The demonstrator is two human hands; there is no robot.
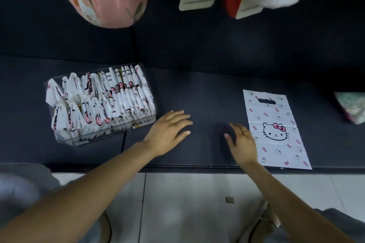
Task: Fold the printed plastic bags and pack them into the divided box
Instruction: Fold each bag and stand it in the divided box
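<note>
While the left hand (167, 131) lies flat, the right hand (242, 141) edges the bag (276, 130).

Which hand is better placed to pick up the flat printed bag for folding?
The right hand: it is open at the flat printed bag's left edge. The left hand lies open beside the clear divided box, farther away.
</note>
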